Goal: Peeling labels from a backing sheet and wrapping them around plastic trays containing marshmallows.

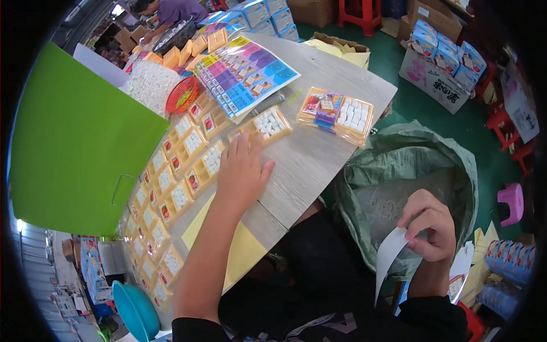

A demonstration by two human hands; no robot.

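My left hand (244,174) lies over the table with its fingers stretched out, the fingertips at the near left part of a yellow plastic tray (274,123) filled with small white blocks. The fingers hide part of that tray. Over the green bag, my right hand (430,225) pinches the top of a white paper strip (386,256), which hangs down from thumb and fingers. Beyond the left hand sits a packed set (336,114) with a printed band around it and white blocks showing. Rows of similar trays (178,195) cover the table's left side.
Printed colour sheets (248,74) and a red basket (183,94) lie farther back on the table (336,165). A green board (85,142) stands at the left. The open green bag (413,151) is right of the table edge. Another person (176,14) sits far back.
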